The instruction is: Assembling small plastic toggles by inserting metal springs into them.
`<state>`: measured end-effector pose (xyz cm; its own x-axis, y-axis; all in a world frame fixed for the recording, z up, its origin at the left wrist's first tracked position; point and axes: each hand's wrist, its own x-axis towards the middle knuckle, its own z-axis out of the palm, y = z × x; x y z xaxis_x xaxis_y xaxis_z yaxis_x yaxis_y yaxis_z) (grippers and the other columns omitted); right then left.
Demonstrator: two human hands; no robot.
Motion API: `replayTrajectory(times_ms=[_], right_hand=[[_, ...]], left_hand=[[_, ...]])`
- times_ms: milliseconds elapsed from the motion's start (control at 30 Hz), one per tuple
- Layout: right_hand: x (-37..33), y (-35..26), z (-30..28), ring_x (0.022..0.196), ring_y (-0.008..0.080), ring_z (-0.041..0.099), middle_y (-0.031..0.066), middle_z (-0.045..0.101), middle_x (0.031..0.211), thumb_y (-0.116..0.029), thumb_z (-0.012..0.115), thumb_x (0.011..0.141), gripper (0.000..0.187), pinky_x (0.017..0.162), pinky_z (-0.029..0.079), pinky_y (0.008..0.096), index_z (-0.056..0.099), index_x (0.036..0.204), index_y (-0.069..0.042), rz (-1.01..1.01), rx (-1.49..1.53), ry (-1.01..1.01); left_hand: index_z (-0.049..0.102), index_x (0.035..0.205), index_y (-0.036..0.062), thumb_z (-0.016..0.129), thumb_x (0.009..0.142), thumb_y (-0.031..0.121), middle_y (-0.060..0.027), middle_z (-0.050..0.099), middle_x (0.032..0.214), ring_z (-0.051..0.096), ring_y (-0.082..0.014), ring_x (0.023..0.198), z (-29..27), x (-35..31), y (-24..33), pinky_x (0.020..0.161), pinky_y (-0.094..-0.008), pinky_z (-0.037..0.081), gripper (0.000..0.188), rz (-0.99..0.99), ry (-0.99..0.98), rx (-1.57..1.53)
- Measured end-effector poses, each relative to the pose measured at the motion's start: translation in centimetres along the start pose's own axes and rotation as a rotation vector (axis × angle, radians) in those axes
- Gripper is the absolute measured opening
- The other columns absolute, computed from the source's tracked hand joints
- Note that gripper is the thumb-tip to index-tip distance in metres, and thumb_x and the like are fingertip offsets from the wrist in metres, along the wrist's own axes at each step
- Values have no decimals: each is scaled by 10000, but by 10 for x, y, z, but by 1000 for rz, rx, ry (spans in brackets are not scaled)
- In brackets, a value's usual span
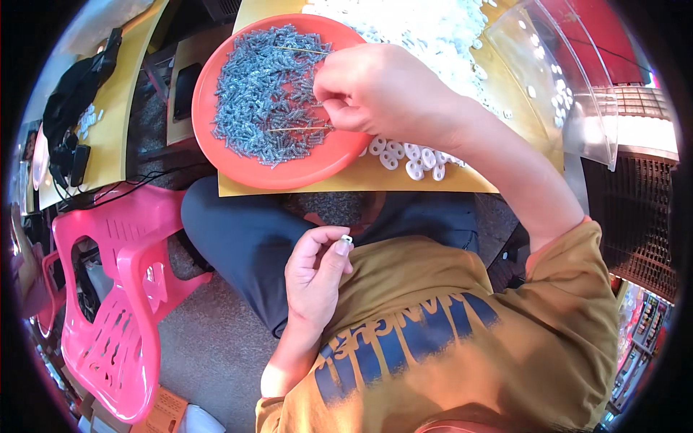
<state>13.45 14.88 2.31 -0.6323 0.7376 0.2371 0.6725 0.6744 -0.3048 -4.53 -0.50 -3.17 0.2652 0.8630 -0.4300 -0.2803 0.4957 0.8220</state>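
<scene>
Close to my lap, my left hand [315, 278] pinches a small white plastic piece [347, 239] between thumb and forefinger. My right hand [372, 92] reaches over the right side of a round red plate [204, 108], its fingertips closed together among the springs. Whatever those fingertips may hold is hidden. A heap of small grey metal coil springs [260, 94] covers much of the plate. Two thin yellowish strips [299, 130] lie across the springs. Just beyond the plate's lower right rim are several white oval plastic pieces with holes [413, 169], partly under my right forearm.
A large pile of small white parts [404, 25] spreads over the yellow table [346, 182] behind my right arm. To its right stands a clear plastic container [577, 79] with a few white parts. A pink plastic chair [119, 289] is at my left, near another yellow table [123, 108].
</scene>
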Motion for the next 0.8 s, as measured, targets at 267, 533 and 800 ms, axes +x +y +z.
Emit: replayTrajectory(times_ms=[267, 533, 800], right_hand=[[-26, -39, -21, 627, 59, 517, -14, 553, 701, -109, 570, 781, 91, 590, 420, 198, 572, 787, -18, 516, 1341, -11], [-27, -50, -32, 635, 77, 547, 18, 571, 720, -119, 597, 767, 106, 587, 452, 206, 583, 804, -20, 598, 1632, -8], [-15, -43, -28, 601, 79, 537, 16, 572, 723, -106, 597, 797, 98, 584, 442, 197, 578, 835, -17, 591, 1649, -47]], left_hand=[[525, 1000, -18, 504, 837, -5, -53, 534, 807, 482, -62, 599, 5, -8, 30, 544, -172, 404, 165, 332, 90, 0], [571, 1013, -22, 480, 812, -49, -53, 504, 804, 454, -59, 575, 22, 21, 72, 517, -170, 389, 223, 731, 83, 109], [519, 1061, -74, 470, 852, 7, -30, 537, 737, 444, -51, 581, 31, 41, 94, 529, -168, 353, 230, 645, 85, 227]])
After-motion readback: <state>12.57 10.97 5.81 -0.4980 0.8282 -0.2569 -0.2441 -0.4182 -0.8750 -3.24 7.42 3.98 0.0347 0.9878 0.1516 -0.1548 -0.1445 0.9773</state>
